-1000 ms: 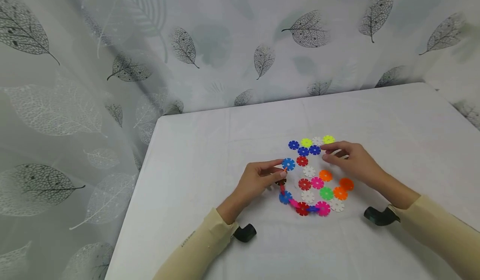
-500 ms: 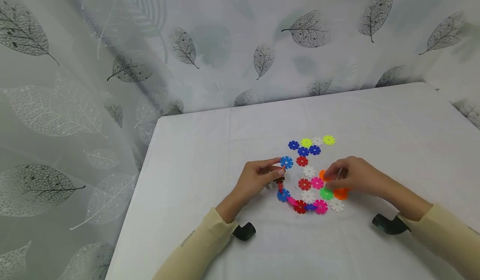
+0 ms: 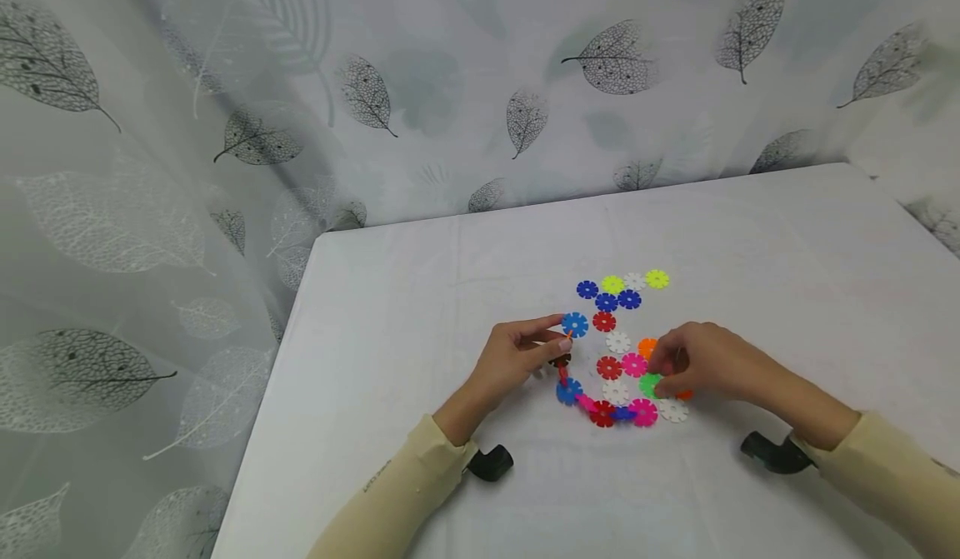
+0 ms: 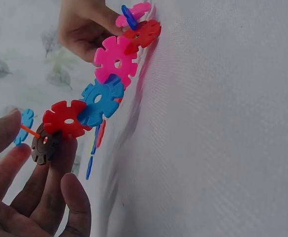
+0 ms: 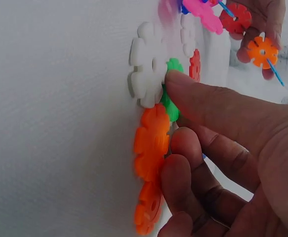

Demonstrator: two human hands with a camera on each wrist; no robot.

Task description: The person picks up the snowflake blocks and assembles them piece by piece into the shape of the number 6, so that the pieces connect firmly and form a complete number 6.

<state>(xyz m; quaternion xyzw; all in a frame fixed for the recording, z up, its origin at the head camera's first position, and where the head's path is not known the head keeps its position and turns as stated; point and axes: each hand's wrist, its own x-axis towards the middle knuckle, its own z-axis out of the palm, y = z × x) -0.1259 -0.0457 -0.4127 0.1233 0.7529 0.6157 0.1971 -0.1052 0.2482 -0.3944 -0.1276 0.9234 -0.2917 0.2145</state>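
Note:
In the head view my left hand (image 3: 513,363) holds the end of a curved chain of interlocked plastic snowflake discs. A light-blue disc (image 3: 575,325) tops the chain, joined to an orange one, then a brown disc (image 4: 40,150) and a red disc (image 4: 60,118). The chain bends down to the table and ends in a pink disc (image 3: 643,413). My right hand (image 3: 705,363) is low over the loose discs, thumb and finger at a green disc (image 5: 171,106), pinching it. Beside it lie a white disc (image 5: 144,74) and an orange disc (image 5: 151,140).
Loose discs lie flat on the white table (image 3: 405,309): yellow discs (image 3: 657,279), dark-blue discs (image 3: 607,302), red discs (image 3: 604,321) and white discs (image 3: 618,342). A leaf-patterned curtain (image 3: 435,84) hangs behind the table. Dark wrist cameras (image 3: 491,464) stick out below both sleeves.
My right hand has come from the far dark-blue discs toward me to the green disc, which it now pinches. My left hand has kept its hold on the chain and hardly moved.

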